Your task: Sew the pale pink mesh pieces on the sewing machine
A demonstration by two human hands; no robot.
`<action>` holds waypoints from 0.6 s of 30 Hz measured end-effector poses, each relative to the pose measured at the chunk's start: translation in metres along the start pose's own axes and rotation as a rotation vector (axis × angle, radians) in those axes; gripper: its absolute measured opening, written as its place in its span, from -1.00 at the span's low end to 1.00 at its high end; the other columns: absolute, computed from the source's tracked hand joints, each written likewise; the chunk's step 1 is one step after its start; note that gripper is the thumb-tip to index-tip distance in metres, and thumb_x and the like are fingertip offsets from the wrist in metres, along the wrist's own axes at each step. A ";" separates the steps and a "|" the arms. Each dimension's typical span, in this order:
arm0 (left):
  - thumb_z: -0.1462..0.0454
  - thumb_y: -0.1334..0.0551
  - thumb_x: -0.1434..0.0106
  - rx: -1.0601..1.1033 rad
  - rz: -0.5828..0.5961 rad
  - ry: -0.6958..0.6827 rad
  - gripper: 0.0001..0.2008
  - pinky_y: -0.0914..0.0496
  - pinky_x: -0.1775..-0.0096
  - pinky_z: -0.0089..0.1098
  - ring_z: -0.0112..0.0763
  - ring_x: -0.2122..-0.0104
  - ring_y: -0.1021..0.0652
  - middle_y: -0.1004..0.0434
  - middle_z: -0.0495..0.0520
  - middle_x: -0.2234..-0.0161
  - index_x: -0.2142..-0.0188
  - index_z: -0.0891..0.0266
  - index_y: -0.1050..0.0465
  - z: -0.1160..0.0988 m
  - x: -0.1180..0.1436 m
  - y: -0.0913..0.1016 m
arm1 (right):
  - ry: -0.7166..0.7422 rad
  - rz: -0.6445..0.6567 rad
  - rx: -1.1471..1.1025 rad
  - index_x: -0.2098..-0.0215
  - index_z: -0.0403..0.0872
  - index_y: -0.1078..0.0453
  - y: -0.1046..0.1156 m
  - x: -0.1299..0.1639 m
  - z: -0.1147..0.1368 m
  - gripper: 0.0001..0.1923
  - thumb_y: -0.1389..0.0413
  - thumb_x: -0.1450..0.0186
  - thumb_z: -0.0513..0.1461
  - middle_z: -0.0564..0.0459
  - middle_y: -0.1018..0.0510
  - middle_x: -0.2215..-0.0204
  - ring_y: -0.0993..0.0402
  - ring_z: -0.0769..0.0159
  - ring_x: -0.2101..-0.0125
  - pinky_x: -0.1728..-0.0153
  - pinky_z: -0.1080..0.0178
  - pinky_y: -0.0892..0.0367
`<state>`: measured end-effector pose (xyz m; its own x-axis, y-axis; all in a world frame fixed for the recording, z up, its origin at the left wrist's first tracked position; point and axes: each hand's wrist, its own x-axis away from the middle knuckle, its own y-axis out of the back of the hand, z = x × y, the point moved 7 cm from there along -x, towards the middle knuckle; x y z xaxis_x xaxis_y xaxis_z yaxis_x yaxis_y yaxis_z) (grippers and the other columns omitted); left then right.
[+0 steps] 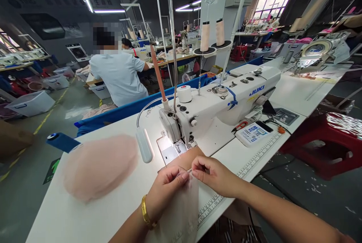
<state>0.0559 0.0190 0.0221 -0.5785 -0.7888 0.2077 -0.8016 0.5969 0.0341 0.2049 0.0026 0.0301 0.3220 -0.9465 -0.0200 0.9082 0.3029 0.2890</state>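
Holding sheer fabric (188,207) at table's near side, pinching its top edge between closed fingertips of left hand (166,184) and right hand (211,174); draping lengthwise toward wearer, hanging nearer left hand; facing tan piece (186,158), then presser foot (179,148) of sewing machine (209,110).

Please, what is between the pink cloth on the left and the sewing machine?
In the head view, a pale oblong object sits between the pink cloth and the sewing machine; a metal tube runs to its top.
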 end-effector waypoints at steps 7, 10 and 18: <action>-0.13 -0.30 -0.29 0.009 -0.076 0.001 -0.51 -0.27 0.28 -0.41 -0.43 0.41 -0.34 -0.39 -0.05 0.49 0.49 0.23 -0.44 0.003 -0.001 0.006 | 0.293 -0.255 0.246 0.27 -0.03 -0.35 0.008 0.010 0.025 -0.88 -0.04 -0.45 -0.25 0.08 -0.42 0.35 -0.35 0.28 0.30 0.23 0.21 -0.27; -0.11 -0.29 -0.29 -0.045 -0.112 -0.019 -0.53 -0.28 0.29 -0.41 -0.42 0.41 -0.35 -0.40 -0.05 0.49 0.47 0.23 -0.46 0.001 0.000 0.007 | 0.292 -0.226 0.284 0.28 -0.03 -0.35 0.000 0.011 0.026 -0.89 -0.06 -0.43 -0.27 0.09 -0.43 0.36 -0.34 0.27 0.30 0.25 0.21 -0.25; 0.05 -0.24 -0.34 -0.283 -0.191 -0.192 -0.69 -0.38 0.22 -0.36 -0.30 0.33 -0.51 -0.60 0.05 0.37 0.33 0.19 -0.62 -0.013 0.008 0.005 | 0.056 -0.186 0.137 0.38 -0.02 -0.26 -0.007 0.000 0.006 -0.90 -0.08 -0.31 -0.25 0.13 -0.36 0.42 -0.27 0.31 0.39 0.36 0.26 -0.19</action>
<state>0.0496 0.0175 0.0368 -0.4619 -0.8868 -0.0139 -0.8399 0.4323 0.3281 0.1973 0.0003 0.0341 0.1702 -0.9759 -0.1366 0.9096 0.1023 0.4027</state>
